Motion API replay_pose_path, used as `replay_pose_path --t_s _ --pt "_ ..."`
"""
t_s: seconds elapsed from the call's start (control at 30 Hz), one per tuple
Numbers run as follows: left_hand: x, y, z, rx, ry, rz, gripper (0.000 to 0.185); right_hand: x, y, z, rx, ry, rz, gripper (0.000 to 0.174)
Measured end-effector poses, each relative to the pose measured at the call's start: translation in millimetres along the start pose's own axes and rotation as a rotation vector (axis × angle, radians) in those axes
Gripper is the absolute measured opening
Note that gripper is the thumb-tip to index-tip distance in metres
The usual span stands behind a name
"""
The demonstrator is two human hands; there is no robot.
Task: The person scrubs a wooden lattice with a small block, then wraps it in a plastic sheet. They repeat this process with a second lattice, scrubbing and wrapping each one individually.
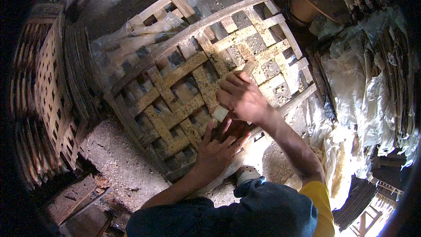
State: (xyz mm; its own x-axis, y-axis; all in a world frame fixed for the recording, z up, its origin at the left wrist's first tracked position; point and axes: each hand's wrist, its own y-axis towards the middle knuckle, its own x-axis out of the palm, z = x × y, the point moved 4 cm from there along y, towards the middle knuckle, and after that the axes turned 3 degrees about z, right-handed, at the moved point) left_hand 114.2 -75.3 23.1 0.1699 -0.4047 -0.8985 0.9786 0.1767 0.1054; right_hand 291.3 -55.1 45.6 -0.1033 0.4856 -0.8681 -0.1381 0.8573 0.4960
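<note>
A large woven lattice panel (187, 69) of flat wooden or bamboo strips lies tilted before me, with crumbly debris scattered over its upper right part. My right hand (241, 98) is a fist around a short wooden stick (220, 113); one squared end shows below the fist and the other end above it. Just below, my left hand (218, 151) rests with fingers spread at the panel's near edge. Its fingertips come close to the stick's lower end. Nothing is visible in that hand, and shadow hides what lies under its fingers.
Stacked lattice panels (49, 82) stand at the left. Crumpled plastic sheeting (355, 82) hangs at the right. Behind the panel lies another lattice piece (156, 8) partly under plastic. A brown round container (302, 10) stands at the upper right, and a wooden board (70, 199) at the lower left.
</note>
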Motion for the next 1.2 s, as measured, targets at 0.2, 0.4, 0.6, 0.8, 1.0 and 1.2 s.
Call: replay_pose_path --t_s 0.2,0.4,0.6,0.8,1.0,1.2 --pt "-1.7 2.1 3.1 -0.004 0.022 -0.013 0.058 -20.4 -21.2 75.1 0.207 0.15 -0.077 0.037" --pt "4.3 -2.4 -2.6 0.021 0.032 -0.041 0.062 10.6 -26.4 34.0 0.015 -0.049 -0.116 0.04" --pt "3.3 -1.2 0.4 0.019 0.018 -0.026 0.065 1.5 -20.4 37.3 0.232 0.141 -0.162 0.038" --pt "5.0 -1.0 1.1 0.013 -0.003 -0.032 0.065 22.6 -52.6 68.8 0.165 0.27 -0.017 0.033" --pt "8.0 -1.6 -0.9 -0.001 -0.025 -0.017 0.062 2.8 -13.0 13.7 -0.058 0.01 -0.018 0.018" --pt "0.4 1.0 1.8 0.014 0.013 -0.035 0.064 -17.6 -38.8 93.4 0.215 0.038 -0.109 0.044"
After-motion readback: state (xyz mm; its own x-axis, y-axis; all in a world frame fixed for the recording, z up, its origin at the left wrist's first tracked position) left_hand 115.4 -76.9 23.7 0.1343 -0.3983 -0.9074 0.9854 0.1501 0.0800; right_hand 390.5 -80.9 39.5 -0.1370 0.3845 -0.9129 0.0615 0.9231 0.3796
